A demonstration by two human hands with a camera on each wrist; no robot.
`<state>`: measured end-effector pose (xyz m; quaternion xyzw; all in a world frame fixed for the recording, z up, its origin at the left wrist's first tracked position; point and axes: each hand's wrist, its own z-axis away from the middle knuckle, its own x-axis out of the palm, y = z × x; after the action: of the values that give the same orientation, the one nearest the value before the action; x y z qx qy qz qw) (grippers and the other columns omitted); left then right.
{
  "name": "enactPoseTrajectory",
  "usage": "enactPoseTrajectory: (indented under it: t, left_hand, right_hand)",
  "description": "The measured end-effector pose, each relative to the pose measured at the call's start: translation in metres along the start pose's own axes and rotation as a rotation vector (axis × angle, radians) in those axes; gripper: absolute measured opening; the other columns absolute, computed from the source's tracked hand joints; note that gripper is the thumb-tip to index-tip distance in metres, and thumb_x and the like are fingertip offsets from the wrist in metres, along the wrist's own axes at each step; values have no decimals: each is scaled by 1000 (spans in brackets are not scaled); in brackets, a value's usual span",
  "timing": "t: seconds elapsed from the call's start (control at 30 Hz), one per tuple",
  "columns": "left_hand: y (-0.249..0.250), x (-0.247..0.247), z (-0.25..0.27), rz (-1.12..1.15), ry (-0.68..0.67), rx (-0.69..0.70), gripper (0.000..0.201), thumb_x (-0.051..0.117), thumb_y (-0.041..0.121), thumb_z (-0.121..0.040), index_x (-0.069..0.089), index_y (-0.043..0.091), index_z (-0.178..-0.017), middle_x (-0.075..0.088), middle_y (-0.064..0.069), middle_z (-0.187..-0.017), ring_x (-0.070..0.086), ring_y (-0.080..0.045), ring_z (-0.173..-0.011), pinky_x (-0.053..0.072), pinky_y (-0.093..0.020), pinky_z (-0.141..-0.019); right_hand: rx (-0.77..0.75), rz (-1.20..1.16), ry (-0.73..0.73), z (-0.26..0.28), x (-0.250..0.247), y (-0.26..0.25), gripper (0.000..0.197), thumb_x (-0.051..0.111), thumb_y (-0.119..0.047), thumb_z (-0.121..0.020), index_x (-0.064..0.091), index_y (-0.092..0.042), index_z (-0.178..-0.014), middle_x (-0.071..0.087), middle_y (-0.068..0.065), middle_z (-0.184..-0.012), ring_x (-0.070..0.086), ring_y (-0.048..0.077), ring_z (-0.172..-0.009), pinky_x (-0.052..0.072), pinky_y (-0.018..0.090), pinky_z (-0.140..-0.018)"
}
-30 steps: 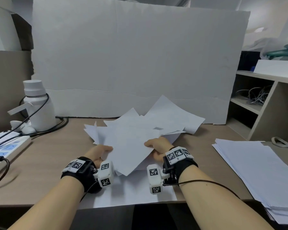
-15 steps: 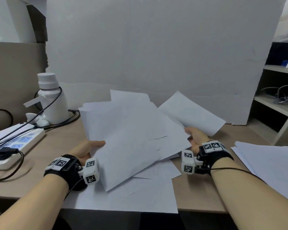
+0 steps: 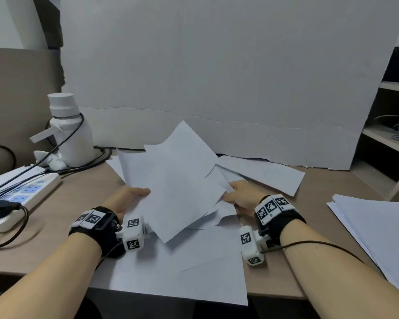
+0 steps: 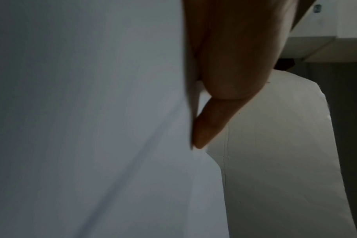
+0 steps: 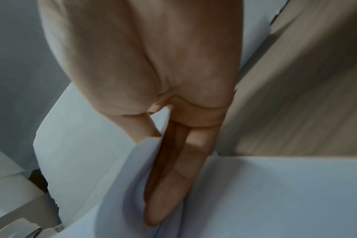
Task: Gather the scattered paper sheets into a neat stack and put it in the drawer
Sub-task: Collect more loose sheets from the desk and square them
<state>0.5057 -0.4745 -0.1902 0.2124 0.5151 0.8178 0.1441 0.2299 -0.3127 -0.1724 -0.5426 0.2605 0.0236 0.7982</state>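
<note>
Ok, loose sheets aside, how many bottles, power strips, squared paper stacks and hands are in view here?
white bottle: 1
power strip: 1
squared paper stack: 1
hands: 2, left hand and right hand, both pinching the held sheets
Total: 5

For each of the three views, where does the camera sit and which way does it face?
Head: on the head, looking down at the desk; both forearms, left hand and right hand show.
Left wrist: looks along the left hand's fingers.
Right wrist: looks along the right hand's fingers.
All three share the held paper sheets.
</note>
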Motion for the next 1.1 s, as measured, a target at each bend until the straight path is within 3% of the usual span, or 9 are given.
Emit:
enactPoseTrajectory:
  t: [0.07,0.2,0.33,0.43,0.53,0.67,0.9,0.97,1.1]
  left_hand:
    - [5,-5,-2,-113,46,-32,28,54,-7,-93,60,-4,-120,75,-21,-93,74,-36,-76,60,-47,-73]
    - [17,-22,-16,-287,151,-95,48,64,-14,-80,53,-15,-126,64,-37,-118,67,-52,-99,49,-68,-94]
    - [27,-20,-5,-344,196,-48,33,62,-13,-87,55,-13,-119,65,-29,-104,66,-48,-93,54,-58,-89]
    - [27,-25,3,-259,178,11,37,63,-14,-86,57,-5,-121,67,-29,-108,69,-44,-87,58,-51,-79]
    - [25,-32,12,-171,127,97,34,63,-15,-86,61,-1,-117,73,-23,-97,72,-38,-80,61,-42,-66]
    - [21,-38,20,-77,85,166,42,66,-12,-83,61,0,-123,73,-25,-107,70,-40,-91,58,-48,-80]
    - [25,-42,23,-19,-14,178,92,96,7,-38,64,-1,-124,69,-30,-116,67,-49,-104,54,-60,-92]
    - [27,-44,23,-13,4,187,81,90,3,-48,63,-3,-123,67,-32,-117,70,-44,-95,58,-54,-85]
    - [28,-52,18,-18,76,204,43,73,-7,-78,64,-3,-120,72,-28,-105,73,-36,-77,61,-43,-67]
  right_hand:
    - [3,87,43,0,-3,-4,22,70,-19,-84,72,-6,-102,75,10,-100,71,29,-92,56,43,-88]
    - [24,-25,292,-5,-15,-5,21,65,-11,-88,68,7,-97,71,13,-77,65,24,-63,56,33,-62]
    - [51,-52,519,-12,-29,-4,22,61,-15,-85,68,4,-93,72,17,-81,63,26,-64,61,40,-68]
    - [54,-32,434,-18,-32,-8,21,68,-27,-81,65,-8,-86,57,9,-81,54,24,-74,57,46,-82]
    - [42,-38,356,-18,-29,-24,30,71,-46,-79,51,-23,-84,46,-3,-82,48,17,-72,51,39,-76]
    - [9,-87,288,-26,-30,-43,88,70,-53,-83,33,-9,-150,42,9,-149,44,29,-133,40,47,-108]
    - [-151,-77,388,-42,-37,-80,88,70,-52,-83,32,-11,-151,40,6,-153,42,27,-137,35,41,-111]
    - [-95,-219,343,-44,-47,-77,87,73,-53,-79,39,-11,-148,48,5,-147,46,27,-135,38,39,-107]
    - [105,-319,154,-34,-65,-59,46,80,-33,-79,67,-7,-114,75,13,-100,72,32,-90,58,47,-82]
